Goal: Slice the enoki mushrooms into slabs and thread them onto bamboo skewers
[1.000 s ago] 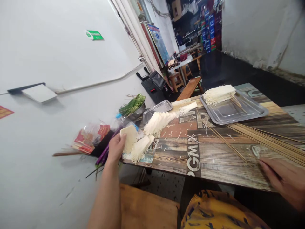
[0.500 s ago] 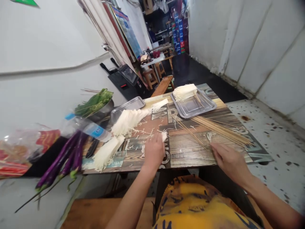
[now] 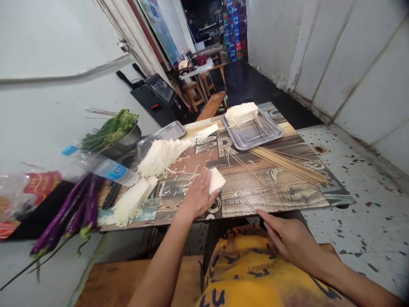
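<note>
Flat on a white enoki mushroom bunch (image 3: 217, 181) lies my left hand (image 3: 198, 194), its fingers stretched over the bunch at the middle of the table. My right hand (image 3: 284, 232), at the front edge, pinches the end of a thin wooden skewer (image 3: 244, 200) that points toward the bunch. More enoki (image 3: 164, 155) sits left of my left hand, with another piece (image 3: 134, 200) nearer the edge. Several loose skewers (image 3: 290, 166) lie on the right. Behind them a metal tray (image 3: 255, 140) holds skewered enoki (image 3: 242, 114).
A water bottle (image 3: 108, 168), a black-handled knife (image 3: 111, 195) and purple eggplants (image 3: 68, 209) are at the left. Behind them stand a metal bowl (image 3: 123, 143) of greens and a second tray (image 3: 175, 129). Mushroom scraps litter the tabletop (image 3: 236, 207). A wall runs along the left.
My right hand has moved left and toward me, now with a skewer between its fingers. My left hand has flattened over the bunch, and more of the bunch shows. The view has shifted slightly.
</note>
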The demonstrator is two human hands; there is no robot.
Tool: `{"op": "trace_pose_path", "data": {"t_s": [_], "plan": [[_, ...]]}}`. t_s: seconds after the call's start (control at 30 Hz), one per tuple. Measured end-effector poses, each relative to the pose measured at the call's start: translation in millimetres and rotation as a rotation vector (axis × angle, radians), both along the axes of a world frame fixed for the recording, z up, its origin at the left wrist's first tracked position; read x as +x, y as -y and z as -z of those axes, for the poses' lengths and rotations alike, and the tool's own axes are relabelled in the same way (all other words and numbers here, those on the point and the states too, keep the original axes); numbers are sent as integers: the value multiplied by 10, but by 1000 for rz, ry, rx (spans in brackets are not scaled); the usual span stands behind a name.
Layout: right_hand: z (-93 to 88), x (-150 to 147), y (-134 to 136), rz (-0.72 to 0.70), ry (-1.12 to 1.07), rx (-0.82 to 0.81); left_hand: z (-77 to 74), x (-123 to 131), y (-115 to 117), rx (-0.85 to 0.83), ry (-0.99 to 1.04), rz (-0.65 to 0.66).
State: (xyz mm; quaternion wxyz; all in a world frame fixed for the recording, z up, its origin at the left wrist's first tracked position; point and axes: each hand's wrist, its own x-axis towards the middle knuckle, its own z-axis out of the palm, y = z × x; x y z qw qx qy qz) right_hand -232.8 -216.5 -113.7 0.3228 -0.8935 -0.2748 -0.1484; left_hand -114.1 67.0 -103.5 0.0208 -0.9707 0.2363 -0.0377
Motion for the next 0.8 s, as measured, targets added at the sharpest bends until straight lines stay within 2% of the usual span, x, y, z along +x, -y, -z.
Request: {"op": "trace_pose_path", "data": {"t_s": [0.13,0.37,0.57,0.8], "plan": [[15,-28,-31,-42,-22,-20,51,-22,73,-21,0,-30],[69,-34,-33,-44,-1,-96,7,-47,82,-17,-30,-64],[82,-79,30,-8,21,-110,19,-55,108,-24,2,-71],[98,-75,24,-12,16,-129,-37,-69,146,18,-37,-99]]}}
